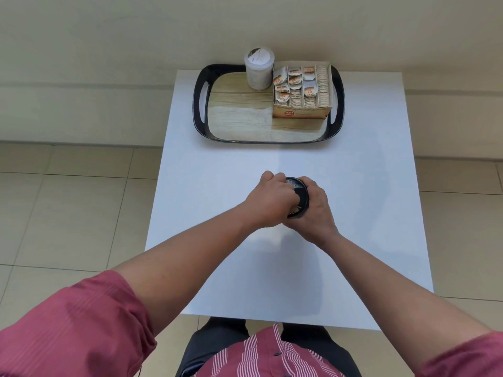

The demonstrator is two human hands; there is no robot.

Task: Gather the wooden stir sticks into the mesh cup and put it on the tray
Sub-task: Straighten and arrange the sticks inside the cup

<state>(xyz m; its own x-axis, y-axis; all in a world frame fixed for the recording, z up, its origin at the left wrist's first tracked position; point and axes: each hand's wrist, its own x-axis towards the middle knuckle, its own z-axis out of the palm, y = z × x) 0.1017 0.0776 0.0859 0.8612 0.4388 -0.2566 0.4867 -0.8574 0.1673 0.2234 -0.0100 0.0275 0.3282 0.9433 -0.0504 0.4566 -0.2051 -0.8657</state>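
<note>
- Centre of the frame: the mesh cup (pixel 298 195), black, sat between both hands over the white table (pixel 353 213); whether its base touched the tabletop could not be told, as the hands hid it.
- The right hand (pixel 317 213) wrapped its curled fingers round the cup's right and near side.
- The left hand (pixel 269 200) lay against the cup's left side with fingers curled over the rim; what those fingers pinched could not be told.
- The wooden stir sticks (pixel 295 208) showed only as a few pale slivers inside the cup's near edge, between the two hands; most of the bundle was hidden.
- Upper centre: the tray (pixel 200 104), dark-rimmed with a wood-grain floor and cut-out handles at either end, lay on the far part of the table, well apart from the cup.
- On the tray's far left portion stood a white cylindrical canister (pixel 258 69), upright, with a lid.
- Just beside the canister, filling the tray's right portion, sat an open cardboard box (pixel 300 112) divided into rows of tea sachets (pixel 294 80).
- The tray's near and left floor area lay bare, with open tabletop between tray and hands.
- Lower frame: red striped sleeves (pixel 81 322) rolled above both forearms; beige tiled floor (pixel 68 200) surrounded the table.
</note>
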